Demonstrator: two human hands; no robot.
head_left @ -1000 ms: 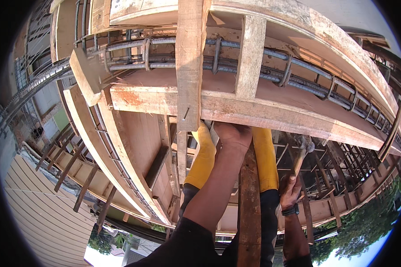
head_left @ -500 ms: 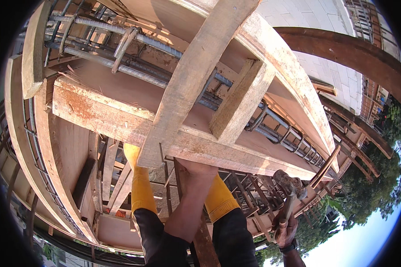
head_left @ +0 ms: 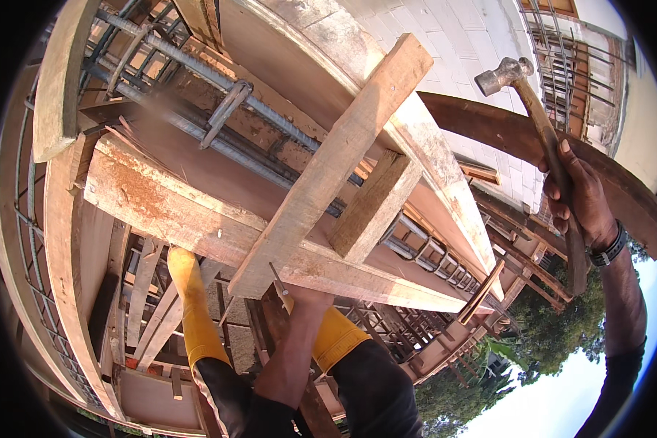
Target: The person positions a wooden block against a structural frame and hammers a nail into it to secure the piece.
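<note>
Raised at the right, my right hand [head_left: 582, 196] is wrapped round the wooden handle of a hammer [head_left: 536, 109]. The hammer's metal head points up and left, well apart from the timber. A diagonal wooden batten [head_left: 328, 168] lies across the formwork. From its lower end a nail [head_left: 278, 279] sticks out at a tilt. Just below and right of the nail, my left hand [head_left: 310, 297] is up against the underside of the long side board [head_left: 168, 193]. Its fingers are hidden behind the board. A short wood block [head_left: 374, 208] stands beside the batten.
Steel reinforcement bars [head_left: 233, 109] run inside the formwork trough. My legs in yellow boots [head_left: 197, 306] are below, over an open framework of timber. A dark curved beam [head_left: 482, 128] and a white block wall [head_left: 445, 44] stand at the upper right. Trees [head_left: 555, 350] show beyond.
My right hand has swung the hammer from the lower right to high at the right. My left hand stays under the board. The view has shifted, and the nail shows more clearly.
</note>
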